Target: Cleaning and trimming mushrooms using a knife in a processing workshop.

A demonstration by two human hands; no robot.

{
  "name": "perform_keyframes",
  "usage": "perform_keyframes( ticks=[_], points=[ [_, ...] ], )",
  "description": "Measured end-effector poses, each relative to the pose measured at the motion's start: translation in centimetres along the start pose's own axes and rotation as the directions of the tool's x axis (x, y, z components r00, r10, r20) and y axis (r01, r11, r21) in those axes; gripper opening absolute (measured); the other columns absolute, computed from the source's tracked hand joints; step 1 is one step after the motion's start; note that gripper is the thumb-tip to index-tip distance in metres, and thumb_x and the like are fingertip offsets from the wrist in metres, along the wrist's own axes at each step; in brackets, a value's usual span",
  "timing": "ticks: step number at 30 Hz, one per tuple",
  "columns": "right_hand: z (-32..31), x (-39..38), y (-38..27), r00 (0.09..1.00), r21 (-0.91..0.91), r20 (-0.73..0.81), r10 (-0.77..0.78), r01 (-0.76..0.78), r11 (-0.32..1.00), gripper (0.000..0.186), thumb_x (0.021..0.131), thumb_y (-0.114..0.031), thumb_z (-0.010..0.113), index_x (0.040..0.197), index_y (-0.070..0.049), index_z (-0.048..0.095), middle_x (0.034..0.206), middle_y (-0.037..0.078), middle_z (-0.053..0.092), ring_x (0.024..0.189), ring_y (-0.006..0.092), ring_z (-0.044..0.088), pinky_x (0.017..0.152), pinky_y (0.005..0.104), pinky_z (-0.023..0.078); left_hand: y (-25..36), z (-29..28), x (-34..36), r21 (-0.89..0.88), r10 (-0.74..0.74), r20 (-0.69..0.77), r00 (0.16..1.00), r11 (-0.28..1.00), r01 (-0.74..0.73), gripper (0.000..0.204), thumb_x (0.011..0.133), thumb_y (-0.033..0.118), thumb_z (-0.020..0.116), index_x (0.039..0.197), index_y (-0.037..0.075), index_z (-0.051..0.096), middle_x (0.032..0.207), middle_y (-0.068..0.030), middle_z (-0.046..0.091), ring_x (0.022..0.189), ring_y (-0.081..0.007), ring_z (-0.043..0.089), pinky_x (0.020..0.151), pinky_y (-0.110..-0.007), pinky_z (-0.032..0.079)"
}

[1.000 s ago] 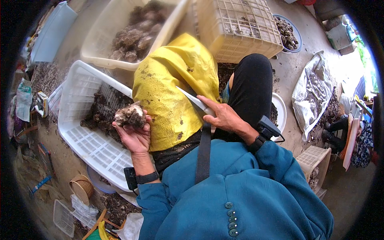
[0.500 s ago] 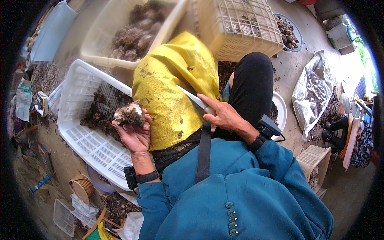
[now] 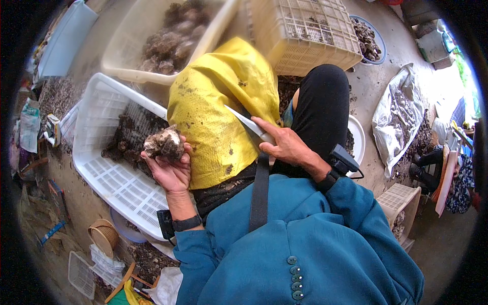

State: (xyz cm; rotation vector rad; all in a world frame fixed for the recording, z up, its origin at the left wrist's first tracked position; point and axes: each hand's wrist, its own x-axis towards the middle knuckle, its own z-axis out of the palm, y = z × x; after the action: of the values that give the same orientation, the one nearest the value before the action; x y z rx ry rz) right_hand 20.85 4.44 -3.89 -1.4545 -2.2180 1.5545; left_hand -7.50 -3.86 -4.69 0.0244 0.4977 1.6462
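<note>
Cradled in the fingers of my left hand (image 3: 170, 170) is a rough, soil-crusted clump (image 3: 164, 144), brown with whitish patches. My fingers curl under it, above a white slatted plastic basket (image 3: 127, 195) with dark, dirty material (image 3: 128, 133) inside. My right hand (image 3: 290, 147) grips a knife (image 3: 246, 122), its pale blade pointing up and left, its handle mostly hidden by my fingers. The blade lies over a yellow woven sheet (image 3: 213, 147), smeared with dirt, that covers my left leg. Blade and clump are well apart.
Ahead, a cream tub (image 3: 147, 77) holds many similar clumps, beside a beige slatted crate (image 3: 310, 51). A blue-rimmed basin (image 3: 382, 48) with brown pieces and a white sack (image 3: 394, 122) lie right. Someone's dark-clothed legs (image 3: 429, 165) show at the far right.
Almost nothing differs. The clump in my left hand has tilted very slightly, and the view has shifted a touch; the knife stays where it was.
</note>
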Motion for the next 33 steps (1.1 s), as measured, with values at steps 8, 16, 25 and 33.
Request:
perform_keyframes(
  ticks=[8,16,25,33],
  points=[
    [-0.36,-0.1,-0.73,0.999,0.021,0.027,0.04,-0.04,0.999,0.065,0.076,-0.016,0.057,0.136,-0.014,0.032,0.103,0.022,0.058,0.09,0.0327,0.061,0.082,0.0369,0.047,0.16,0.04,-0.06,-0.067,-0.03,0.013,0.999,0.997,0.03,0.075,0.083,0.062,0.042,0.127,0.002,0.037,0.111,-0.0281,0.05,0.089,-0.0403,0.055,0.061,-0.034,0.053],
    [-0.04,-0.01,-0.23,1.0,-0.02,-0.017,-0.009,0.009,1.0,0.066,0.075,-0.016,0.057,0.136,-0.015,0.032,0.103,0.022,0.058,0.088,0.0327,0.061,0.081,0.0368,0.048,0.24,-0.16,0.02,0.01,-0.008,0.029,1.0,1.0,0.008,0.076,0.084,0.059,0.045,0.127,-0.002,0.032,0.111,-0.0264,0.047,0.088,-0.035,0.054,0.059,-0.032,0.053],
    [0.02,0.12,0.13,0.999,-0.026,-0.03,-0.043,0.042,0.999,0.067,0.074,-0.016,0.058,0.136,-0.015,0.032,0.104,0.023,0.058,0.088,0.034,0.061,0.08,0.0375,0.048,0.3,-0.46,0.15,-0.107,-0.041,0.086,0.995,0.993,0.05,0.076,0.083,0.056,0.049,0.127,-0.002,0.03,0.116,-0.0275,0.041,0.093,-0.0371,0.051,0.063,-0.035,0.052],
    [0.07,0.11,-0.16,1.0,0.029,0.0,0.003,-0.003,1.0,0.066,0.075,-0.013,0.057,0.136,-0.015,0.032,0.1,0.021,0.059,0.068,0.0266,0.064,0.074,0.0355,0.051,0.38,-0.84,0.1,-0.161,-0.064,0.109,0.992,0.984,0.082,0.078,0.082,0.062,0.044,0.129,0.001,0.033,0.115,-0.0298,0.045,0.094,-0.0391,0.052,0.066,-0.035,0.051]
  ],
)
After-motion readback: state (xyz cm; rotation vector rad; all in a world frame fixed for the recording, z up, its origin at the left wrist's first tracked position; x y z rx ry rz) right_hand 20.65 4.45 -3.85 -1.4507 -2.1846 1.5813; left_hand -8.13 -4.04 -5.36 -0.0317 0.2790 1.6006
